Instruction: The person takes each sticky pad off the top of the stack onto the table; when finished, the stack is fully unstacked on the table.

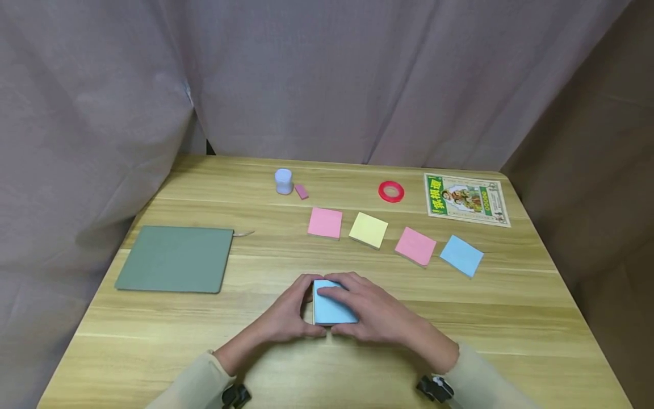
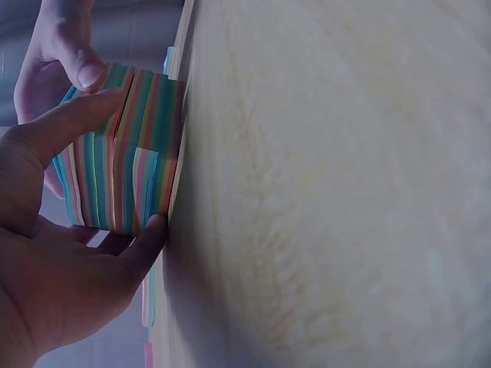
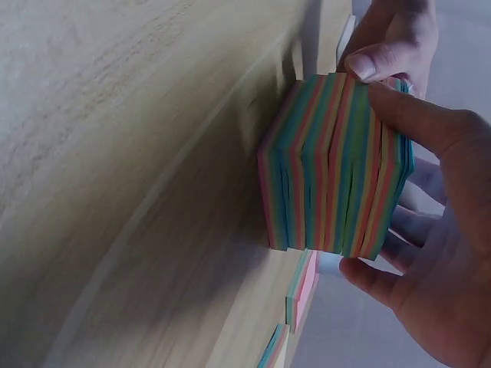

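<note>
At the near edge of the desk (image 1: 153,335), a thick block of sticky notes (image 1: 333,309) with a light blue top sheet is held between both hands. The left hand (image 1: 286,318) is curled round the block's left side, its thumb lying along the striped, many-coloured edge as the left wrist view shows, with a finger tucked at the base where the block meets the desk. The right hand (image 1: 370,312) is curled round the right side and laid partly over the top, its thumb (image 3: 418,126) pressed on the layered edge in the right wrist view. The block stands flat on the desk, directly between the two hands and about equally close to each; it is nearly square in outline, so no long axis can be made out, and its sheets lie parallel to the desk. A little farther off, a row of four separate small pads is laid out to the right: a pink pad (image 1: 325,222), a yellow pad (image 1: 368,230), a second pink pad (image 1: 415,246) and a blue pad (image 1: 462,255). To the left, well apart, a green mat (image 1: 176,259) lies flat. Farthest back are seen a small white cup (image 1: 283,181), a pink eraser (image 1: 301,191), a red tape ring (image 1: 391,191) and a printed leaflet (image 1: 467,199), with a grey curtain (image 1: 327,79) behind.
</note>
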`<state>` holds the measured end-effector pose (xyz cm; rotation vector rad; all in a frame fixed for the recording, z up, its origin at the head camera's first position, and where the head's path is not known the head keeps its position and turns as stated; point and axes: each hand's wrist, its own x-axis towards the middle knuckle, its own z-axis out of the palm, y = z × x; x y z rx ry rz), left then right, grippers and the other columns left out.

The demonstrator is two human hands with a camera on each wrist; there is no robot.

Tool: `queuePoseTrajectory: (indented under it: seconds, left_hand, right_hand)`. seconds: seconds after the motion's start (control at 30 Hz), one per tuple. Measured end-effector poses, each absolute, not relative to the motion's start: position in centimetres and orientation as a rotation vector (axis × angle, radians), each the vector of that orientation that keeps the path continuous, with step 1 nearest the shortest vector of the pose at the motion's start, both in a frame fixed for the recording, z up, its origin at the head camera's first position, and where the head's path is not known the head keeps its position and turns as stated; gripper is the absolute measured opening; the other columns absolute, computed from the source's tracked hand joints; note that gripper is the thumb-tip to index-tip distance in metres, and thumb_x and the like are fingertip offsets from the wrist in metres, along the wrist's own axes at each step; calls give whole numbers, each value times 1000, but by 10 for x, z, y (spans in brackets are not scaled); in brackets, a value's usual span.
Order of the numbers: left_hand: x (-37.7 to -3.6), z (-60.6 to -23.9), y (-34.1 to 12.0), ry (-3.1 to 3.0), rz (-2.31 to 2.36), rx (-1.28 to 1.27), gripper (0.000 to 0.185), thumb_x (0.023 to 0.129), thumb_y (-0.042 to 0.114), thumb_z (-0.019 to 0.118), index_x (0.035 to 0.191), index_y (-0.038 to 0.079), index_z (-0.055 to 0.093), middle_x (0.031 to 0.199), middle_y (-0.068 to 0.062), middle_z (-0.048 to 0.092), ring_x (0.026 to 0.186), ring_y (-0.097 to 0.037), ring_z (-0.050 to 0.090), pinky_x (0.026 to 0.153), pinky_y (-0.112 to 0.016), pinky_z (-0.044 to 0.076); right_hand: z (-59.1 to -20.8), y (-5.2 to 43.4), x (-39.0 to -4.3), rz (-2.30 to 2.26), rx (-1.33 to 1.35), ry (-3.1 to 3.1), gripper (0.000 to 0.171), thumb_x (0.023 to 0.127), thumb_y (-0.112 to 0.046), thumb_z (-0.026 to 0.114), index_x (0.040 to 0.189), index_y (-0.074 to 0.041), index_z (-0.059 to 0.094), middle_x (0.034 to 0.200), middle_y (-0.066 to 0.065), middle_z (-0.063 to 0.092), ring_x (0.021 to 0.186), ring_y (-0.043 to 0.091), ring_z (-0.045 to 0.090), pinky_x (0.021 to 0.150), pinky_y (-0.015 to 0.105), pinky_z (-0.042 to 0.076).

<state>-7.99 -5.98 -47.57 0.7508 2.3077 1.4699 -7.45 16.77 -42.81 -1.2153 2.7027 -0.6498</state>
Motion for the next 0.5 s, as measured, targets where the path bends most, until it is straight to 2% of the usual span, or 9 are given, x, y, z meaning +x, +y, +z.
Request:
queuePoseTrajectory:
  seconds: [0.13, 0.27, 0.4, 0.5]
  left_hand:
    - [-80, -477, -60, 2291, 1495, 746, 90, 64, 11, 92, 138, 16, 42, 133, 2, 48, 123, -14, 47, 107, -40, 38]
    - [-80, -477, -60, 2258, 1514, 733, 89, 65, 9, 91, 138, 15, 41, 133, 3, 47, 124, -15, 47, 106, -37, 40]
    - [-79, -477, -59, 2255, 1514, 727, 89, 64, 8, 91, 138, 12, 42, 131, 2, 47, 123, -16, 48, 106, -36, 40]
    - [-79, -477, -59, 2264, 1514, 727, 89, 63, 7, 92, 137, 13, 42, 130, 2, 48, 122, -16, 49, 105, -36, 41]
  right_hand:
    - [-426, 170, -74, -666, -1169, 2744, 66, 80, -43, 79, 138, -23, 55, 144, 1, 46, 125, 17, 46, 95, 39, 45]
    - [-422, 188, -70, -711, -1003, 2815, 65, 80, -45, 79, 137, -27, 56, 143, -2, 47, 124, 15, 46, 94, 40, 47]
    - [-420, 225, -67, -767, -797, 2906, 65, 76, -39, 84, 134, -27, 58, 142, 0, 48, 124, 21, 47, 92, 46, 47]
    - [-424, 262, -65, -764, -641, 2983, 63, 73, -31, 87, 130, -22, 61, 140, 6, 49, 124, 28, 46, 92, 51, 45]
